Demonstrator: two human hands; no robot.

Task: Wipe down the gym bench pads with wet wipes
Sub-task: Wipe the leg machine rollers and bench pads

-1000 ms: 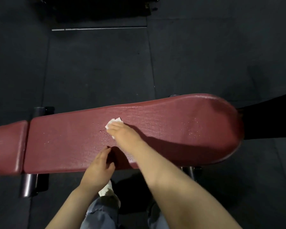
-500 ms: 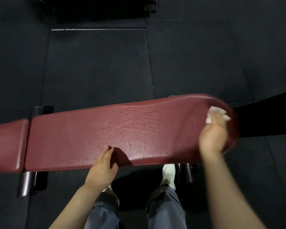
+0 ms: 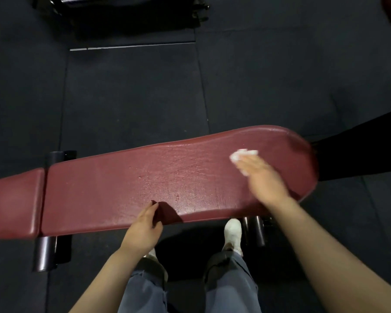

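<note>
A long dark red bench pad (image 3: 145, 181) lies across the view, its wide rounded end at the right. A second, shorter red pad (image 3: 11, 204) adjoins it at the left across a narrow gap. My right hand (image 3: 264, 177) lies flat on the pad near the rounded end and presses a crumpled white wet wipe (image 3: 242, 155), which sticks out beyond the fingertips. The hand is motion-blurred. My left hand (image 3: 145, 227) rests on the pad's near edge at the middle, with its fingers curled on the edge. The pad surface shows small wet specks.
Dark rubber floor mats surround the bench. Black frame feet (image 3: 44, 251) stand under the left part and more (image 3: 254, 229) under the right. My legs and white shoes (image 3: 233, 231) are below the bench. A black machine base (image 3: 131, 16) stands at the far top.
My right hand with the wipe swept from the pad's middle to its rounded right end, then came back a little leftward. My left hand stayed on the near edge.
</note>
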